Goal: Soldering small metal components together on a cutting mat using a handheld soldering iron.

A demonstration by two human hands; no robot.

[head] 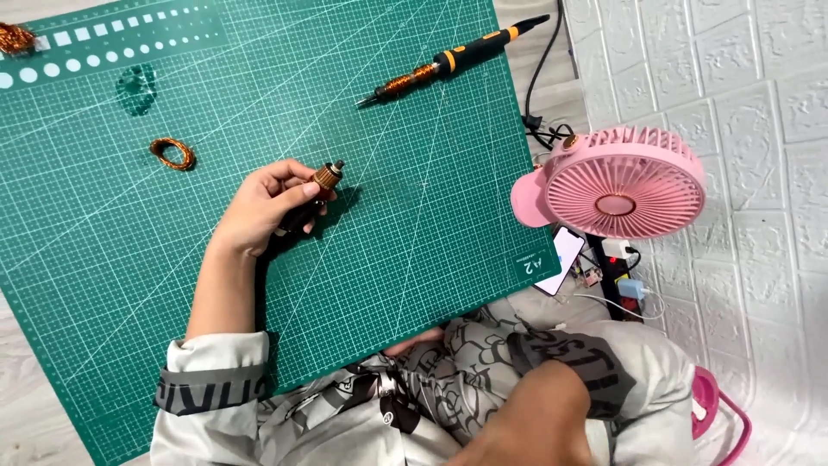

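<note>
My left hand [263, 207] rests on the green cutting mat [155, 276] and grips a small dark tool with a copper wire coil near its tip [326, 178]. The tip points to the right. A black and orange soldering iron [448, 60] with copper wire wound on its barrel lies at the far right of the mat. A loose ring of copper wire [172, 154] lies to the left of my hand. Only my right forearm [530, 418] shows at the bottom edge; my right hand is hidden.
A pink desk fan [617, 194] stands right of the mat. A phone [561, 259], a power strip and cables [621, 276] lie below it. More copper wire [15, 38] sits at the top left corner. White brick-pattern wall panel on the right.
</note>
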